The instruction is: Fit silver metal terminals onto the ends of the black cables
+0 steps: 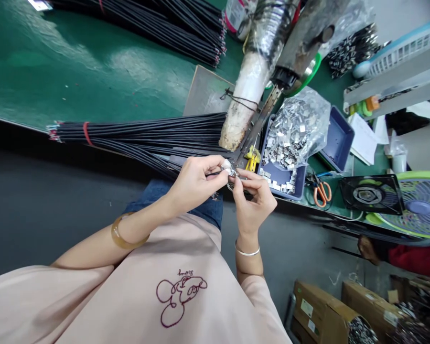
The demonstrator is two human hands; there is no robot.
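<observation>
My left hand [202, 184] is closed in a pinch on a thin black cable, mostly hidden by the fingers; something white covers one fingertip. Close beside it, my right hand [253, 198] pinches a small silver metal part [236, 175], its exact shape too small to make out. Both sets of fingertips almost meet at the table edge, below a soldering iron [256, 126] mounted at a slant. A bundle of black cables [146, 131], tied with a red band, lies to the left. Just beyond the fingers is a yellow-handled tool [252, 158].
A blue tray [292, 191] and plastic bag [304, 124] hold small metal parts at right. Orange-handled scissors [322, 193], a black fan [370, 195] and a green-rimmed basket [419, 205] sit farther right. More black cables [172, 26] lie behind. Cardboard boxes [318, 310] stand on the floor.
</observation>
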